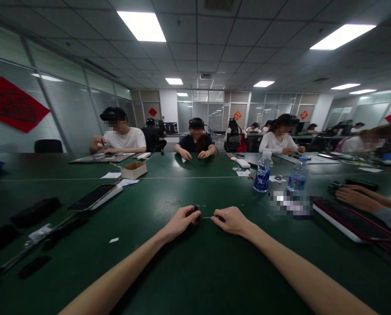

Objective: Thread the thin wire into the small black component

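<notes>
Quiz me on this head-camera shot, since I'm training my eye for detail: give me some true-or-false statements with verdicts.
1. Two plastic water bottles stand on the green table to the right of the hands. True.
2. The person's left hand grips a red mug. False: it pinches a small dark object, too small to identify.
3. An open cardboard box sits on the table beyond the hands. True.
4. The person's right hand is far from the left hand. False: the two are close, with a thin pale wire visible between them.
5. No other person's hand shows at the right. False: a co-worker's hand reaches in there.
</notes>
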The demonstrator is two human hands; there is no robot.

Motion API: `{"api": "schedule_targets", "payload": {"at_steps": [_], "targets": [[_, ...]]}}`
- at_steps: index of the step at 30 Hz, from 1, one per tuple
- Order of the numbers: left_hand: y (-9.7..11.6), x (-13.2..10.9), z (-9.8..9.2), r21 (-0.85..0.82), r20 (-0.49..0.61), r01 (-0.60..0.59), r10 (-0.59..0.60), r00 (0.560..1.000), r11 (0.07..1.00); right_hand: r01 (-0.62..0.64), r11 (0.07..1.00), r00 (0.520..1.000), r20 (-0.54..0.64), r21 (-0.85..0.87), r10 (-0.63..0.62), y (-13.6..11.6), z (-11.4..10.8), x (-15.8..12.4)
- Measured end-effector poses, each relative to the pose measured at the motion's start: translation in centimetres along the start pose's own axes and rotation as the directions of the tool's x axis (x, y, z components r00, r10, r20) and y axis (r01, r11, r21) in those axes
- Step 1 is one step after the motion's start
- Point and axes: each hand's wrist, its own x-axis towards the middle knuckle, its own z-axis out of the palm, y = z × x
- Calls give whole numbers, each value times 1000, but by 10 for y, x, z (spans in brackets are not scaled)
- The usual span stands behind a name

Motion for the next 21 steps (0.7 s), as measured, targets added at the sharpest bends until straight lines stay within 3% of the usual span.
{"api": "schedule_targets", "payload": {"at_steps": [11,16,21], "targets": [[9,-4,1,-27,-8,14,-14,1000,1000,19,1000,1000,2,1,-19,0,-1,0],[7,-3,1,-81,-67,36,-41,997,996,18,1000,1000,11,19,-19,0,-2,0],[4,-3,1,-108,-60,40,-47,997,993,-15,999,1000,-6,32,15,1,0,0]]}}
